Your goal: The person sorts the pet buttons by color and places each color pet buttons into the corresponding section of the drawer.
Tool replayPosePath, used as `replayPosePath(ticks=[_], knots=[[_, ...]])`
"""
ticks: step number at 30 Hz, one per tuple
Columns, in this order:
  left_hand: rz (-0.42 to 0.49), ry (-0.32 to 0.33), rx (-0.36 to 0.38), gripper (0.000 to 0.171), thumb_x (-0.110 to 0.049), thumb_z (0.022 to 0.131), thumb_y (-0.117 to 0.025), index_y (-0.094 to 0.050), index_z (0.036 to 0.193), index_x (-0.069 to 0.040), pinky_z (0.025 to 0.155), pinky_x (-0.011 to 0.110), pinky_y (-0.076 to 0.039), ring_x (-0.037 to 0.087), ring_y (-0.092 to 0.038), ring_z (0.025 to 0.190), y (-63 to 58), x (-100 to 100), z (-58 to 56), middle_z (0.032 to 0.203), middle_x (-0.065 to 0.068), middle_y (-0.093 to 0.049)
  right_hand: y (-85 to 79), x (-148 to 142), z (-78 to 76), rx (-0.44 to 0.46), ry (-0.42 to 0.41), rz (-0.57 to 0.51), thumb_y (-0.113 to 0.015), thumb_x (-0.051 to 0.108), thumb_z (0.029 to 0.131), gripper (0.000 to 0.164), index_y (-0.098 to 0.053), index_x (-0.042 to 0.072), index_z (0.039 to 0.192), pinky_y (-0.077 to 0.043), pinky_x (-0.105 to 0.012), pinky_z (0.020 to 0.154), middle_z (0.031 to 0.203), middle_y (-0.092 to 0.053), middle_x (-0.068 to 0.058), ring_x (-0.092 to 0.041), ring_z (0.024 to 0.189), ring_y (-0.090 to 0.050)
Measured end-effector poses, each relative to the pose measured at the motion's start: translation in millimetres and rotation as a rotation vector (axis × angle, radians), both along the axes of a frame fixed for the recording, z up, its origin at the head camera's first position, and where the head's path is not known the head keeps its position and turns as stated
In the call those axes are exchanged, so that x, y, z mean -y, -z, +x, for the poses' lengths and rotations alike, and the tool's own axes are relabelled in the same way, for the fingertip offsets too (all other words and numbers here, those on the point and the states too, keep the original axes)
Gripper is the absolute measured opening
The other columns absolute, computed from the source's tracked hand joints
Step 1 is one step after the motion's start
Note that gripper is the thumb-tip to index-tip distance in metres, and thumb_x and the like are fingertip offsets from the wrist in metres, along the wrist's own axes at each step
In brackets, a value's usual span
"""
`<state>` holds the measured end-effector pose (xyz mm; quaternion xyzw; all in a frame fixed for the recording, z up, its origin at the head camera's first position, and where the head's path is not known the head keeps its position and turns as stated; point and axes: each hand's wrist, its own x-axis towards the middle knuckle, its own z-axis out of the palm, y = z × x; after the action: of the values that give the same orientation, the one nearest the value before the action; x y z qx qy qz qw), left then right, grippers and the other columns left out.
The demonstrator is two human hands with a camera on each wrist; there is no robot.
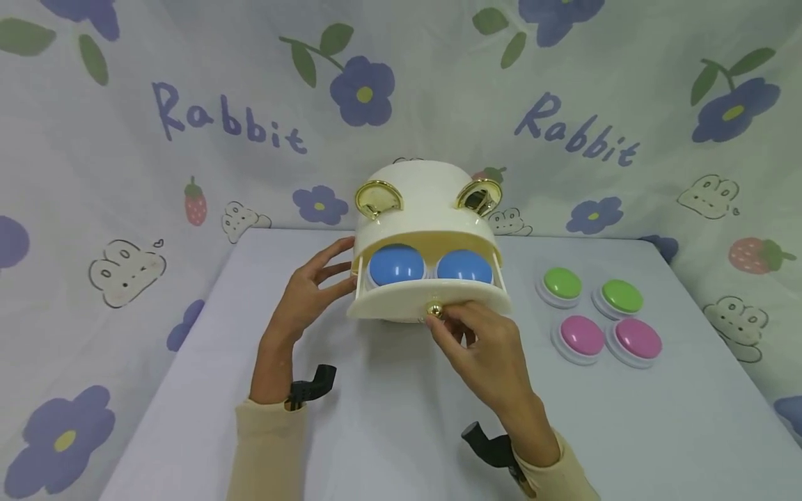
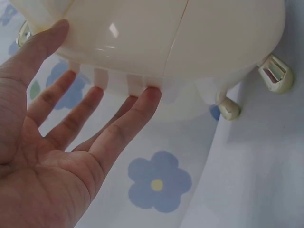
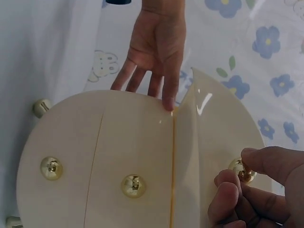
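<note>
A cream storage box with two gold-rimmed ears stands on the table. Its top drawer is pulled out and tilts down at the front. Inside lie two blue dome buttons on white bases. My right hand pinches the drawer's gold knob between thumb and fingers. On the other side, my left hand steadies the box with spread fingertips at its curved wall. Two lower drawers with gold knobs are closed in the right wrist view.
Right of the box lie two green dome buttons and two pink dome buttons on the white table. A patterned cloth hangs behind. Small gold feet support the box.
</note>
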<state>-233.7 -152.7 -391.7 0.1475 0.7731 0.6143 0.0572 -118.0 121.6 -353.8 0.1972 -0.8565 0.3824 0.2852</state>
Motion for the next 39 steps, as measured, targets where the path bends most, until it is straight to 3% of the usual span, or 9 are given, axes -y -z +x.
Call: replayPosePath(ticks=[12,22,28,35,39], knots=[[-0.004,-0.012,0.01,0.066,-0.031,0.09,-0.077,-0.047,0.149,-0.039,0.103,0.056,-0.045,0.021,-0.047,0.135,0.5,-1,0.0,0.153,-0.018,-0.038,1.5,-3,-24.6,0.013,0.009,0.02,-0.081,0.011,0.086,0.012,-0.07,0.005,0.088,-0.045,-0.021,0.051,0.073,-0.058,0.002,-0.013,0.061,-0.052],[-0.018,-0.024,0.0,0.067,-0.032,0.089,-0.079,-0.048,0.148,-0.039,0.105,0.06,-0.042,0.019,-0.049,0.134,-1.5,-2,0.2,0.151,-0.019,-0.041,6.0,-2,-48.6,-0.09,0.029,0.012,-0.077,0.01,0.088,0.008,-0.072,0.004,0.088,-0.044,-0.025,0.05,0.072,-0.059,-0.001,-0.015,0.061,-0.052],[-0.017,-0.035,0.047,0.069,-0.027,0.088,-0.081,-0.048,0.147,-0.038,0.108,0.056,-0.041,0.016,-0.049,0.132,-9.1,-6,0.9,0.15,-0.021,-0.042,6.7,-3,-59.5,-0.089,0.036,-0.003,-0.076,0.012,0.09,0.009,-0.072,0.004,0.087,-0.044,-0.025,0.05,0.072,-0.06,-0.001,-0.017,0.06,-0.053],[-0.014,-0.036,0.066,0.068,-0.022,0.089,-0.079,-0.048,0.15,-0.028,0.107,0.054,-0.042,0.022,-0.048,0.134,-31.2,-12,13.7,0.152,-0.014,-0.044,9.8,-4,-69.5,-0.124,0.007,-0.043,-0.079,0.009,0.087,0.011,-0.072,0.001,0.088,-0.048,-0.028,0.05,0.073,-0.063,-0.004,-0.013,0.062,-0.056],[-0.017,-0.035,0.062,0.068,-0.022,0.09,-0.078,-0.048,0.15,-0.028,0.106,0.054,-0.043,0.022,-0.048,0.134,-31.5,-12,14.9,0.152,-0.013,-0.043,14.4,-5,-69.5,-0.035,0.026,-0.027,-0.079,0.013,0.088,0.01,-0.075,0.004,0.087,-0.048,-0.028,0.052,0.073,-0.065,-0.001,-0.012,0.062,-0.056]])
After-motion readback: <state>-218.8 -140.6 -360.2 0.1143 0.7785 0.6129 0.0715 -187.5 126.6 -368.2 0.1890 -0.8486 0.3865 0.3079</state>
